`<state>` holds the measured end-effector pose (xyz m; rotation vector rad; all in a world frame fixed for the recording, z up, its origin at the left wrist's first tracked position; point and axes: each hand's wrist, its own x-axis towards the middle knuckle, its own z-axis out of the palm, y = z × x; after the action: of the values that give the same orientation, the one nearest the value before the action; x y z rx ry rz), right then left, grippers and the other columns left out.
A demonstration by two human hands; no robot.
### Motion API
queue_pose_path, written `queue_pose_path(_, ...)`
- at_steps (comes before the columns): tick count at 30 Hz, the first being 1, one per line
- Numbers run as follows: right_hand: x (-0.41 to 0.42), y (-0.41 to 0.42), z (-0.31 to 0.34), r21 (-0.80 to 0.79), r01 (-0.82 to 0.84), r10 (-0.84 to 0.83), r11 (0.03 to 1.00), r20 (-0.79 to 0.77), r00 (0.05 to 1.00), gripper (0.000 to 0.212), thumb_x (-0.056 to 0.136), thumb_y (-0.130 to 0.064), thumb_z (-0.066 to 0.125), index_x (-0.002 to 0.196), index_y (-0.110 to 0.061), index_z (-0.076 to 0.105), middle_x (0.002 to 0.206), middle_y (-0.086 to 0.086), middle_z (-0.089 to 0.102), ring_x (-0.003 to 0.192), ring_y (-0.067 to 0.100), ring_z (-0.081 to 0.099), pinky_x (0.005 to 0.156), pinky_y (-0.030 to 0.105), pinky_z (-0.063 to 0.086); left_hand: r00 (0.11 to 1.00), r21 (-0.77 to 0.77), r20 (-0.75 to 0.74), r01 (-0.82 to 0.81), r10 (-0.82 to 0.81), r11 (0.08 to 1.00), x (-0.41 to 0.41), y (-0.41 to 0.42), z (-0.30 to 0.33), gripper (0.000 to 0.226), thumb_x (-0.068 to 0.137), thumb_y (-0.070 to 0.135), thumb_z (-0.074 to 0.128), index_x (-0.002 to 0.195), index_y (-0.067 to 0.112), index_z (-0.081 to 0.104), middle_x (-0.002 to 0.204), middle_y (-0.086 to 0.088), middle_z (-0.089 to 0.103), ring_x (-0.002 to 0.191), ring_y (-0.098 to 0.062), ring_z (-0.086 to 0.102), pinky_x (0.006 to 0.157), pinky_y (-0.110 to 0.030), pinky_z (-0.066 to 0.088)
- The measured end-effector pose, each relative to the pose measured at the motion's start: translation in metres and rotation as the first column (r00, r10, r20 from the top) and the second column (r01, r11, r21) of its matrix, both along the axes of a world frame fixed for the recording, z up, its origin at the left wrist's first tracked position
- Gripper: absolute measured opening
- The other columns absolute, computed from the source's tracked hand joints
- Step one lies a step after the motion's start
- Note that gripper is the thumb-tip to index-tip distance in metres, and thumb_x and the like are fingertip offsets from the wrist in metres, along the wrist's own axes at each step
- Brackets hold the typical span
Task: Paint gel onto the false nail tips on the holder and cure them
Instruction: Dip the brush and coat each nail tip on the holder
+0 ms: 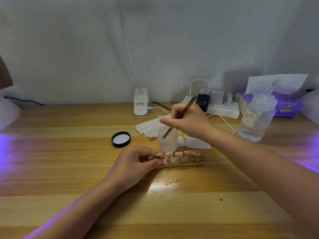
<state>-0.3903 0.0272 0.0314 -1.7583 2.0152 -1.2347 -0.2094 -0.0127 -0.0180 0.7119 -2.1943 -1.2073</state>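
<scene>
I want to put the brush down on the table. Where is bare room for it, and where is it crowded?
Bare wood lies left of the black lid, and along the near edge in front of the nail holder. It is crowded behind the gel jar: tissues, power strip, bottle.

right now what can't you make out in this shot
- Head view: the brush tip and the gel level are hidden behind the frosted jar wall.
- The leftmost nail tip's stand is covered by the left hand fingers on the holder.
- The clear bottle label is too small to read fully.
- The source of the purple glow lies beyond both side edges.
</scene>
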Motion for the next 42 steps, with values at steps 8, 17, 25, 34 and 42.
queue_pose_path(8, 0.001, 0.004, -0.004, 0.039, 0.038, -0.042, 0.999, 0.1, 0.994, 0.031, 0.078, -0.033, 0.07, 0.057, -0.019, 0.053, 0.058, -0.005, 0.055, 0.057, 0.005, 0.05, 0.057, 0.022, 0.043, 0.999, 0.009, -0.048, -0.01, 0.011, 1.0, -0.001, 0.002, 0.0, 0.027, 0.072, 0.012, 0.076, 0.069, 0.039, 0.074, 0.079, -0.001, 0.07, 0.077, -0.015, 0.064, 0.072, -0.023, 0.048)
queue_pose_path(17, 0.006, 0.003, -0.003, 0.05, 0.066, -0.069, 0.997, 0.081, 0.994, 0.035, 0.078, -0.034, 0.071, 0.053, -0.021, 0.051, 0.053, -0.009, 0.051, 0.054, 0.002, 0.047, 0.055, 0.02, 0.038, 0.999, -0.001, -0.046, 0.013, -0.013, 1.0, 0.0, 0.005, 0.002, 0.012, 0.073, 0.011, 0.074, 0.076, 0.022, 0.076, 0.077, -0.006, 0.07, 0.079, -0.021, 0.063, 0.075, -0.03, 0.048)
queue_pose_path(25, 0.004, 0.009, 0.001, -0.027, 0.145, -0.133, 0.989, 0.258, 0.957, 0.036, 0.08, -0.029, 0.069, 0.052, -0.016, 0.05, 0.051, -0.004, 0.05, 0.048, 0.004, 0.048, 0.066, 0.028, 0.049, 0.996, -0.052, -0.093, -0.008, 0.003, 0.999, 0.001, 0.008, 0.002, 0.019, 0.071, 0.011, 0.076, 0.068, 0.029, 0.072, 0.076, 0.003, 0.07, 0.076, -0.013, 0.063, 0.075, -0.03, 0.05)
queue_pose_path(34, -0.018, 0.031, 0.0, -0.012, 0.303, -0.256, 0.953, 0.506, 0.824, 0.038, 0.085, -0.033, 0.063, 0.053, -0.017, 0.05, 0.04, -0.008, 0.05, 0.04, 0.002, 0.045, 0.049, 0.018, 0.036, 0.996, -0.108, -0.089, -0.04, 0.031, 0.993, 0.002, 0.008, 0.0, 0.021, 0.071, 0.009, 0.076, 0.064, 0.027, 0.068, 0.072, 0.002, 0.068, 0.072, -0.01, 0.061, 0.069, -0.025, 0.051)
queue_pose_path(42, -0.023, 0.041, -0.005, -0.009, 0.303, -0.246, 0.953, 0.563, 0.789, 0.033, 0.085, -0.032, 0.063, 0.057, -0.015, 0.053, 0.04, -0.007, 0.051, 0.035, -0.002, 0.043, 0.037, 0.01, 0.035, 0.992, -0.091, -0.12, -0.049, 0.038, 0.995, 0.003, 0.012, 0.001, 0.025, 0.07, 0.008, 0.077, 0.063, 0.03, 0.065, 0.074, 0.004, 0.068, 0.064, -0.002, 0.06, 0.059, -0.009, 0.044)
